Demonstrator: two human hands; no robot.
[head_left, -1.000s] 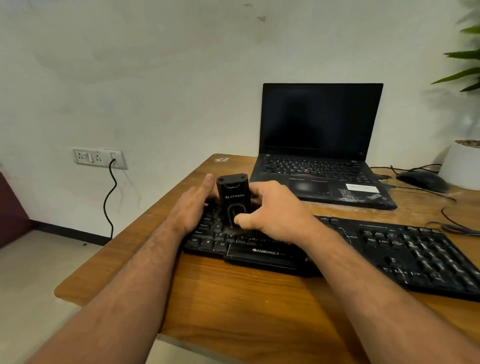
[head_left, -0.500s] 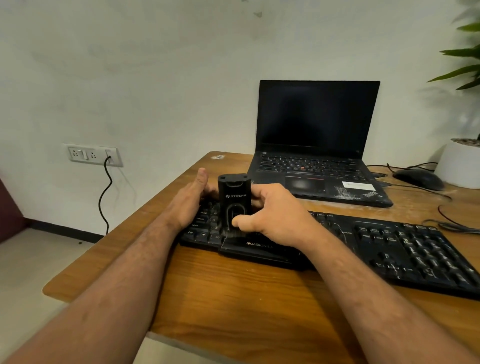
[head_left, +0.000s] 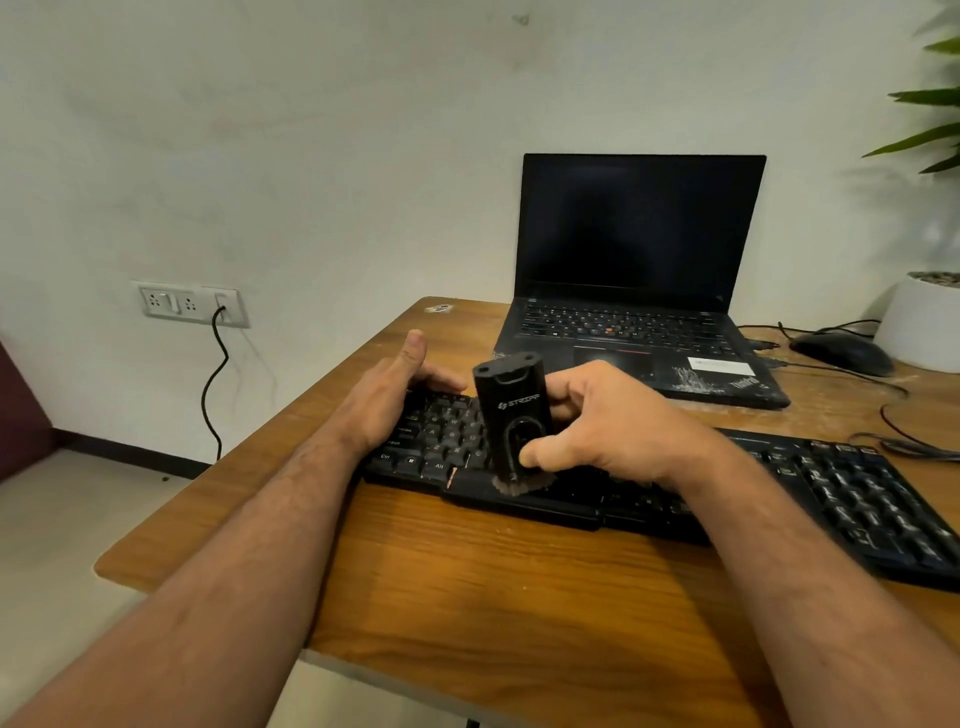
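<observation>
Table (head_left: 493, 582): wooden, with a bare strip nearest the person. Both forearms cross that strip to reach the work.
Keyboard (head_left: 857, 499): black and lying flat on the table. Its long axis runs from 9 to 3 o'clock, with the right end swung a little nearer the person.
Bristles (head_left: 519, 484): the soft tip of the brush, pressed down and slightly splayed on the keyboard's near edge, by the bottom key row.
Brush (head_left: 511, 410): a black boxy body standing almost upright over the bristles. Its long axis leans slightly toward 11 o'clock, and the key rows lie from it toward 12 o'clock.
Right hand (head_left: 613, 421): at 3 o'clock of the brush and touching it. The thumb sits low on the near face and the fingers (head_left: 563, 387) curl round the far side, pinching the body between them.
Left hand (head_left: 384, 400): at 9 o'clock of the brush, just beside it but apart. The palm rests on the keyboard's left end, the fingers lie out straight along the far rows, and the thumb is lifted, holding nothing.
Nearer hand: the right, which has the tool; the left seems only to steady the keyboard.
Coming move: probably a sweep along or up the rows, with the bristles kept down and the body upright.
Beyond: an open laptop (head_left: 639, 234) with a dark screen at 1 o'clock, and a mouse (head_left: 841, 353) at 2 o'clock.
</observation>
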